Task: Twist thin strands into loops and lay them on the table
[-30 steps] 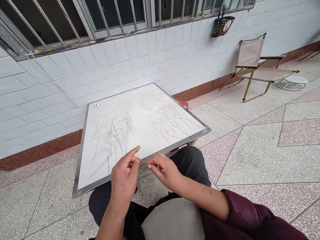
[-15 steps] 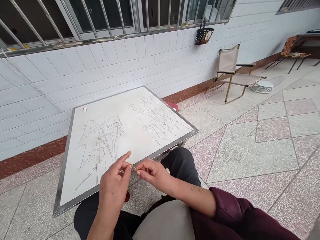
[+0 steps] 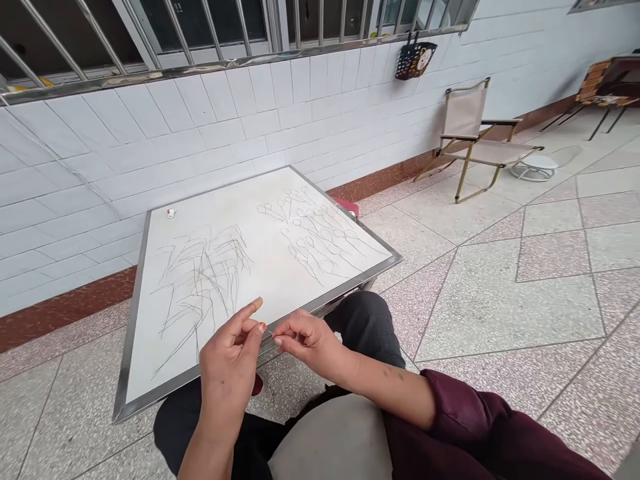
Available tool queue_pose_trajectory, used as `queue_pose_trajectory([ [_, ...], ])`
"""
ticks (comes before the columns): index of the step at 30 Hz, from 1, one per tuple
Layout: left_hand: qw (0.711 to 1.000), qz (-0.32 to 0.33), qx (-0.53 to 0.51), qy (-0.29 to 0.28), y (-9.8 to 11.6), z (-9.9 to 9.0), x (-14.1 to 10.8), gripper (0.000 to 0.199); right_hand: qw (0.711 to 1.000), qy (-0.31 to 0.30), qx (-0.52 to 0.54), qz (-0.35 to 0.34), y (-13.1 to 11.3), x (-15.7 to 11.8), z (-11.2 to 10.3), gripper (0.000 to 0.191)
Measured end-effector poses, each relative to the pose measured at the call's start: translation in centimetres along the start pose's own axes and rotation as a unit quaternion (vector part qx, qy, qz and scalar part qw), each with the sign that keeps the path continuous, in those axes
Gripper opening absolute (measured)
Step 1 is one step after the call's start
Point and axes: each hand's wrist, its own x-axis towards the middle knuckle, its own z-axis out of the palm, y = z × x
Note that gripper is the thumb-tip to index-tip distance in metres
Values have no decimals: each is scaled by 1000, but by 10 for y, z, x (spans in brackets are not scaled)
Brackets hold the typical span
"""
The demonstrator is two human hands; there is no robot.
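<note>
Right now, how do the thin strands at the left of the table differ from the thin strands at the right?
The left strands mostly show angular bends, while the right strands show rounded loops. The left strands cross in a tangle; the right strands are more fanned out. Both groups are thin, dark and lying on the white tabletop.

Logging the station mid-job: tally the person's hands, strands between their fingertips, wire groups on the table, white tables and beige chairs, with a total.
Hands: 2 (left hand, right hand)
Thin strand: 1
Wire groups: 2 (bent wires, looped wires)
White table: 1
Beige chair: 1
Total: 7
</note>
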Motion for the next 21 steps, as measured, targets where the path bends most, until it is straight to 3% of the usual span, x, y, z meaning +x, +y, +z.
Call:
queue_pose_trajectory([
  [7, 1000, -17, 12, -8, -2, -1, -1, 37, 1000, 21, -15, -2, 1, -1, 3, 8],
  [13, 998, -17, -15, 50, -4, -9, 2, 37, 1000, -25, -6, 14, 8, -5, 1, 8],
  [18, 998, -25, -35, 53, -8, -13, 4, 37, 999, -18, -35, -5, 10, -9, 1, 9],
  [21, 996, -28, -48, 70, -10, -15, 4, 37, 999, -44, -27, 1, 10, -10, 0, 8],
])
